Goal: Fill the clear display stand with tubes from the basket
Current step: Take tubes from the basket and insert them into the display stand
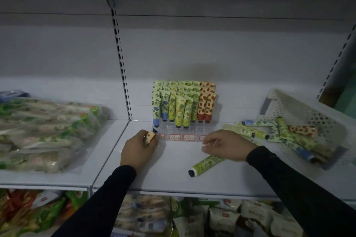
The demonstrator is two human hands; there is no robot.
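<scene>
A: What is seen from the head view?

B: A clear display stand (181, 132) is set at the back of a white shelf (169, 175), its rows packed with upright tubes (180, 109). A pale orange tube (149, 136) is gripped by the left hand (137, 149), fingers curled round it, cap aimed at the stand's left front corner.

A: And the other side?

B: The right hand (227, 145) is held just above the shelf, fingers loosely bent, nothing grasped. A green tube (207, 165) is laid flat beneath it. A white basket (300, 109) is tipped at the right, more tubes (285, 132) spilled from it.
</scene>
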